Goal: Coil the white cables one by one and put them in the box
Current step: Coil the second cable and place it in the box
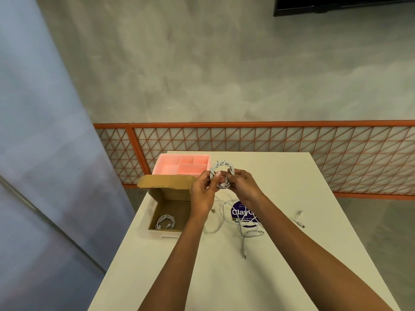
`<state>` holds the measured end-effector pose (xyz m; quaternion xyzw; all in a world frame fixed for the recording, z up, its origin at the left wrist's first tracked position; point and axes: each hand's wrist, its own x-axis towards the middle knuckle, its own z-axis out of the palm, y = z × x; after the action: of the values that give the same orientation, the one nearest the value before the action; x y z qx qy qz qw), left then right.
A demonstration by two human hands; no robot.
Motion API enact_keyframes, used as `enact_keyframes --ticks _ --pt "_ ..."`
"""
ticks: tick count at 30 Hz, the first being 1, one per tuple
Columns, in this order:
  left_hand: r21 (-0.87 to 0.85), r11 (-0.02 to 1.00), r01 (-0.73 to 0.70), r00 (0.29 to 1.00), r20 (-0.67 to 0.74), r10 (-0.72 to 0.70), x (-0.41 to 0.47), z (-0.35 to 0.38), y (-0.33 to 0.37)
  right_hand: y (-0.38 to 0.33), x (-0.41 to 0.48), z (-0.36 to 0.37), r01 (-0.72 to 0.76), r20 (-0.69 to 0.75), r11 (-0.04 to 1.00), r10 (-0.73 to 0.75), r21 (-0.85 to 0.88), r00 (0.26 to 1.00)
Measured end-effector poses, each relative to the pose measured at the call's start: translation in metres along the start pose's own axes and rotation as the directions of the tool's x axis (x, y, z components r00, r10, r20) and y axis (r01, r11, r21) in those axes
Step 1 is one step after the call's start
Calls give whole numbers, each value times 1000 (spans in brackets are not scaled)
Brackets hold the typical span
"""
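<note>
Head view: tuck the end in, then put the coil in the box

Both hands hold one white coil (221, 172) up in the air, over the far part of the table (224, 277). The left hand (203, 189) pinches its left side with curled fingers. The right hand (243, 187) pinches its right side and bottom, where the plug end seems to sit. The box (155, 215) is open, just left of the left hand. A second coil (165, 221) lies in it.

To do this well, I think the loose end should be tucked tight round the loops, so the ring does not spring open. One hand should keep pinching the loops. Then the coil can go left and lie flat beside the second coil.

Some loose cables (249, 232) lie in a tangle on the table, partly under the right arm. How many there are is hard to tell. A purple sticker (238, 213) is half hidden by that arm. A pink tray (158, 163) behind the box is partly hidden by the hands. The plug is too small to be sure of.
</note>
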<state>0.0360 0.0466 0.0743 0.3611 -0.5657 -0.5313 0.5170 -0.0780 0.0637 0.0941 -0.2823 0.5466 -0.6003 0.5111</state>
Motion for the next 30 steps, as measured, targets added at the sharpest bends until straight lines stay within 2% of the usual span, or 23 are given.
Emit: enact_keyframes --ticks 6,11,15,18,22,30 --pt "-119 988 99 995 -15 -101 4 -3 4 4 -3 -4 58 -5 984 -58 167 998" --pt "-129 984 123 992 0 -124 2 -2 3 2 -5 -7 49 39 987 -55 151 998" --pt "-138 980 144 990 12 -143 4 -5 0 1 -9 -13 19 85 997 -25 73 996" --pt "-175 963 206 978 13 -207 7 -8 -1 2 -10 -16 -35 147 997 26 61 989" --pt "-273 921 277 960 48 -275 7 -11 -2 3 -14 -15 -133 200 972 93 194 975" --pt "-480 806 345 934 90 -346 3 -11 5 7 -21 -3 -75 211 923 -7 379 977"
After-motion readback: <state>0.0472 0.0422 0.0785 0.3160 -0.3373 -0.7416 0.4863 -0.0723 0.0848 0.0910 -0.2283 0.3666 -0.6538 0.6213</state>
